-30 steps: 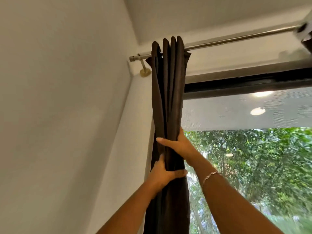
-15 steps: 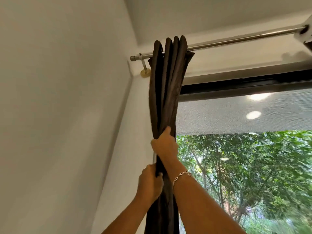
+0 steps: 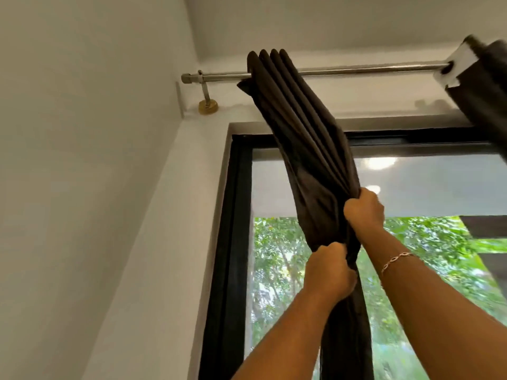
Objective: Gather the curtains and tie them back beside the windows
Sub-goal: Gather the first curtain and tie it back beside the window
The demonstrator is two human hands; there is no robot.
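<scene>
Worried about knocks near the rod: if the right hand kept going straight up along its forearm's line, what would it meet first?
Likely the gathered curtain that the right hand already grips; beyond it, the window's glass, though depth is unclear.

Metal rod (image 3: 370, 69) on a brass wall bracket (image 3: 208, 106), white corner walls (image 3: 82, 187), green trees (image 3: 279, 259) beyond the glass, chain bracelet (image 3: 395, 261).

Both hands, left hand (image 3: 327, 271) below right hand (image 3: 364, 208), clench the bunched dark curtain (image 3: 304, 138).

second curtain (image 3: 482, 86) blurred and cut off at right edge, gathered curtain (image 3: 310, 149) bottom out of frame
</scene>
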